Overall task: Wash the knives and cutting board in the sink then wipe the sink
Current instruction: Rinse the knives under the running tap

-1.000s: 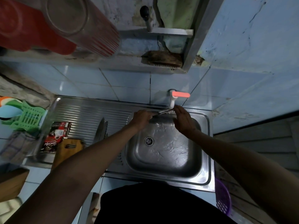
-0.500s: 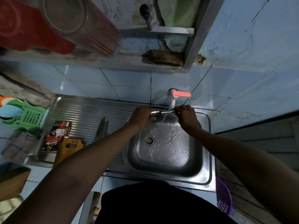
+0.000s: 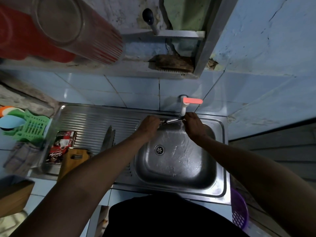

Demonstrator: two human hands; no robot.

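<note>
From the head view, both hands meet at the far edge of the sink, under the tap. The left hand has its fingers curled round the handle of a knife; the right hand pinches the blade end, so the knife lies level between them over the basin. The basin floor is wet around the drain. On the ribbed drainboard to the left, more knives lie together, and the board rests just beside a red packet.
</note>
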